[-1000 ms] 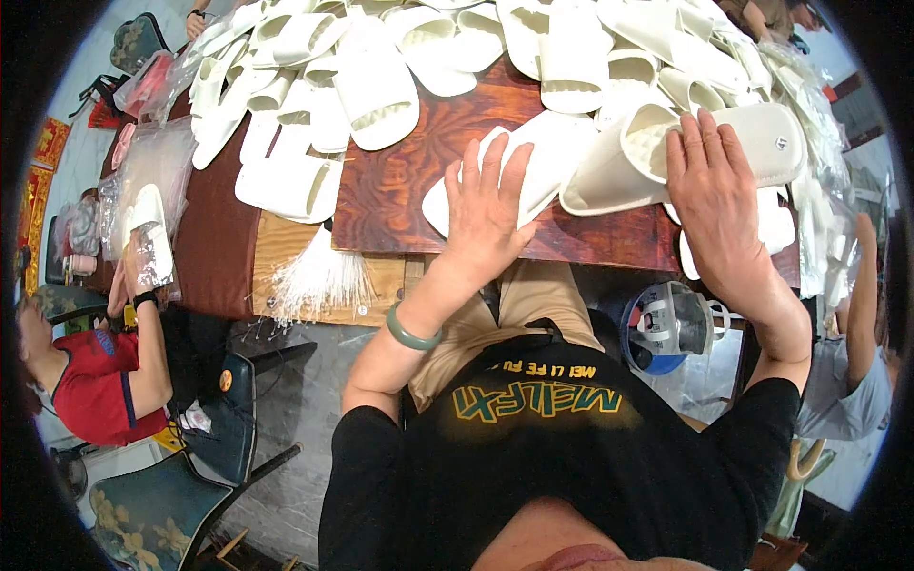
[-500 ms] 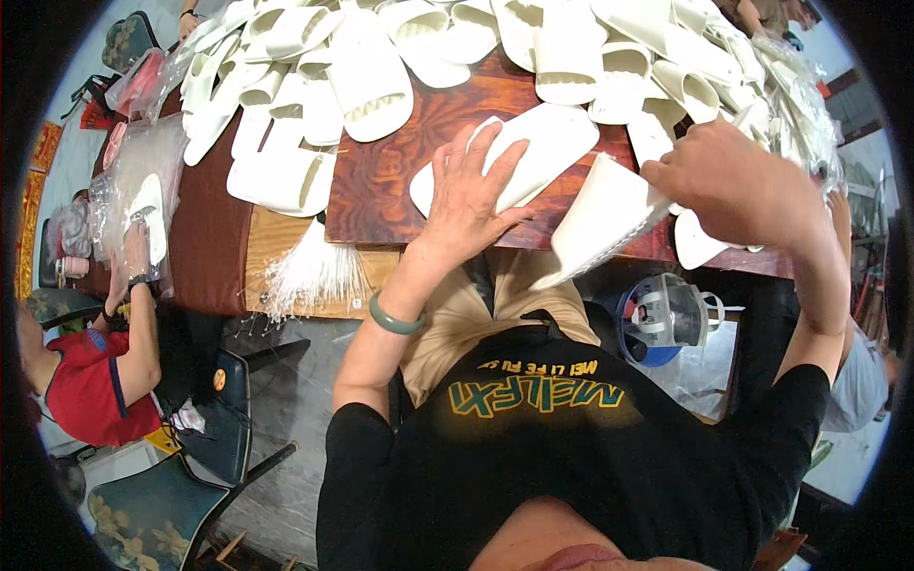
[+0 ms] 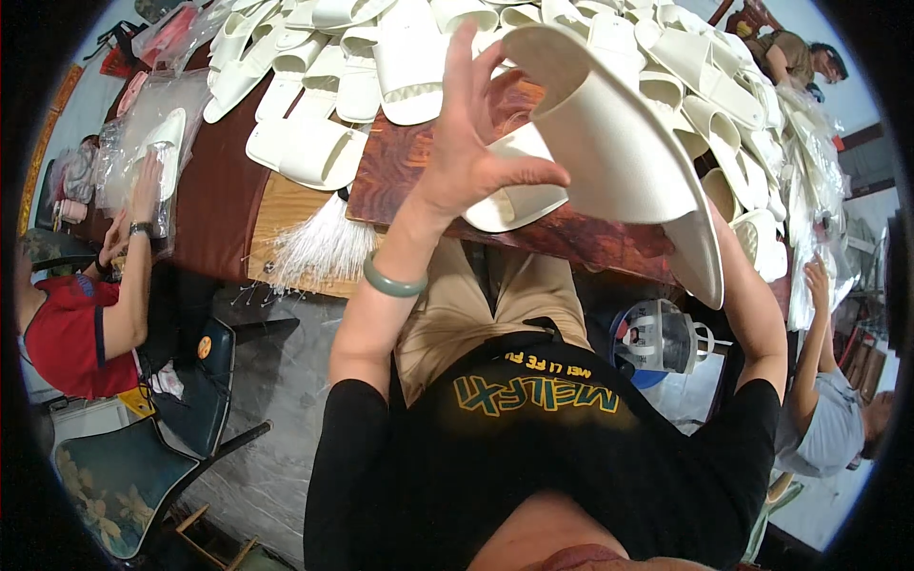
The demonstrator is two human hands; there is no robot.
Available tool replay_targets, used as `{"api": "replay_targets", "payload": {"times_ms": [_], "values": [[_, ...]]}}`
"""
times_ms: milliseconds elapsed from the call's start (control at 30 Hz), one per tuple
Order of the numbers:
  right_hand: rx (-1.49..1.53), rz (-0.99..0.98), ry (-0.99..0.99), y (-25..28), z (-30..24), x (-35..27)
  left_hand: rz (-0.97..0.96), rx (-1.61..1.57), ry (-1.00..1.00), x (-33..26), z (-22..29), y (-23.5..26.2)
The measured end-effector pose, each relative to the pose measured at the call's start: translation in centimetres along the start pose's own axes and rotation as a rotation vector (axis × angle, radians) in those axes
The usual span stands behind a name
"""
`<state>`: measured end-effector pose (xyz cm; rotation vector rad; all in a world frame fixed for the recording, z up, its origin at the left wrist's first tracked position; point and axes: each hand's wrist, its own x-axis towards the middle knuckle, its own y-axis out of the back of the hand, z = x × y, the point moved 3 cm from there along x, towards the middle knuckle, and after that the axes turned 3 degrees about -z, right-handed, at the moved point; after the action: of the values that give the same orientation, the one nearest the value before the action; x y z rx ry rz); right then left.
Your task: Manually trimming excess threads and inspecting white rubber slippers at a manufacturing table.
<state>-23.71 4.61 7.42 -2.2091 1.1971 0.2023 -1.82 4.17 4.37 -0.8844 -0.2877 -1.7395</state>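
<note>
A white slipper [image 3: 619, 152] is raised above the table edge, its textured sole turned toward me. My right forearm [image 3: 752, 305] runs up behind it; the right hand itself is hidden by the slipper it carries. My left hand [image 3: 471, 143] is lifted beside the slipper's left edge, fingers spread and thumb reaching toward that edge. A green bangle [image 3: 392, 281] circles the left wrist. Another white slipper [image 3: 519, 200] lies on the wooden table [image 3: 400, 171] just below the left hand.
Several white slippers [image 3: 400, 57] are heaped across the far side of the table. A white tassel bundle [image 3: 319, 243] lies at the near edge. A person in red [image 3: 67, 333] at the left presses a bagged slipper [image 3: 162, 143]. Another person [image 3: 819, 419] works at the right.
The right hand has lifted the slipper from the table's edge up toward the camera. The left hand has come off the slipper on the table and risen beside the lifted one.
</note>
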Motion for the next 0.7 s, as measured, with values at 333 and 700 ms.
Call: {"api": "replay_targets", "payload": {"times_ms": [333, 700], "values": [[-0.114, -0.279, 0.293, 6.0, -6.2, 2.2, 0.454, 0.146, 0.252, 1.3, -0.1, 4.3], [-0.896, 0.279, 0.241, 6.5, 1.7, 7.1, 0.457, 0.372, 0.686, -7.2, -5.0, 9.9]]}}
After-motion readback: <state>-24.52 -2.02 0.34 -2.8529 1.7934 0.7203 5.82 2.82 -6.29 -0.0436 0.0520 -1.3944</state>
